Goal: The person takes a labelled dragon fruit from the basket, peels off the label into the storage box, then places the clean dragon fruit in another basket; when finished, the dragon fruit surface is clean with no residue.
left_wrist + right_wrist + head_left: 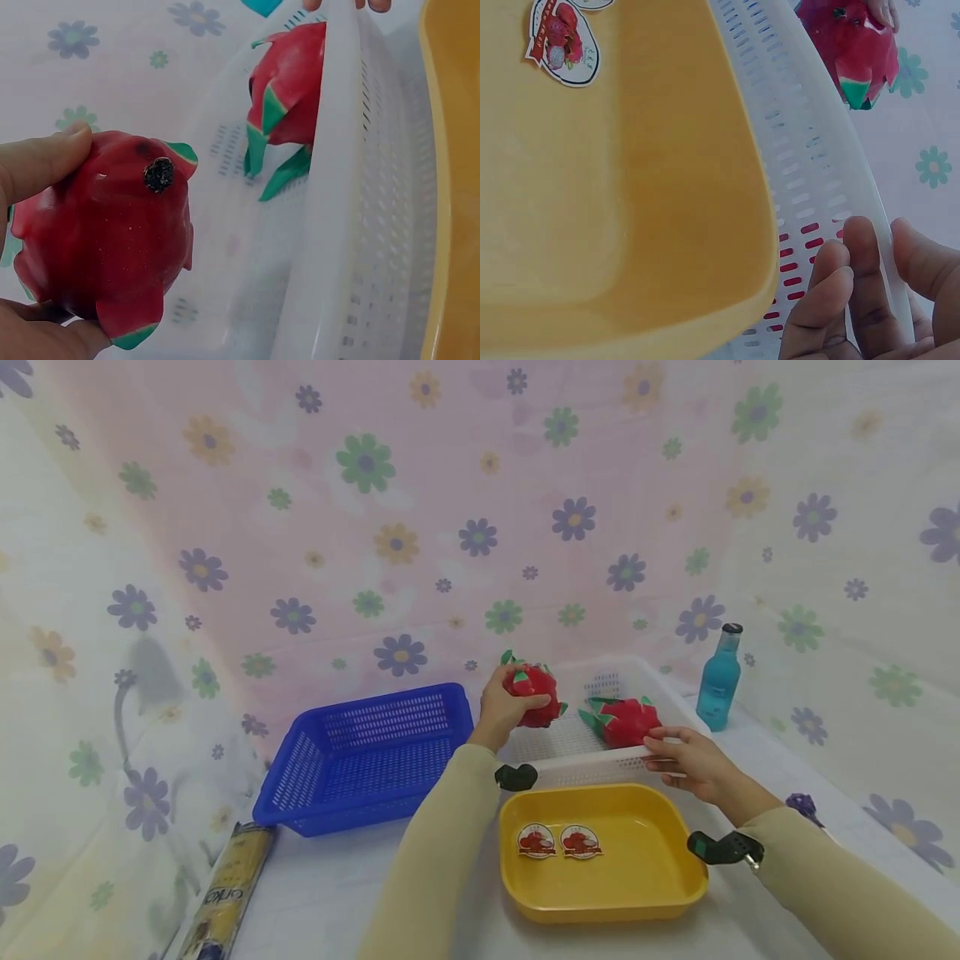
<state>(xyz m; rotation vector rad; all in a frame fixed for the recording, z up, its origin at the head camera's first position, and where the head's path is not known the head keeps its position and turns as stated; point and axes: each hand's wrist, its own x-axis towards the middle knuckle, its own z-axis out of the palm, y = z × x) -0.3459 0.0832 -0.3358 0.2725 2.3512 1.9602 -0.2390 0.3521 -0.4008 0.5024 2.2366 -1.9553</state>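
My left hand (pixel 497 708) grips a red dragon fruit (pixel 538 700) with green-tipped scales, holding it up over the left part of a white perforated basket (pixel 581 767). In the left wrist view, thumb and fingers clasp the fruit (pixel 112 225) from opposite sides, its dark stem end exposed. A second dragon fruit (pixel 628 723) lies inside the white basket, towards its right end. Beside that one, my right hand (pixel 693 764) pinches the basket's near rim. In the right wrist view its thumb lies over the rim and its fingers (pixel 866 262) are against the outer wall.
A yellow tray (pixel 637 860) with two round dragon-fruit stickers (pixel 537 841) stands in front of the white basket. To the left is a blue perforated basket (pixel 375 777), with a yellow package (pixel 231 889) nearer. A blue bottle (pixel 719 681) and a purple object (pixel 804 807) are at right.
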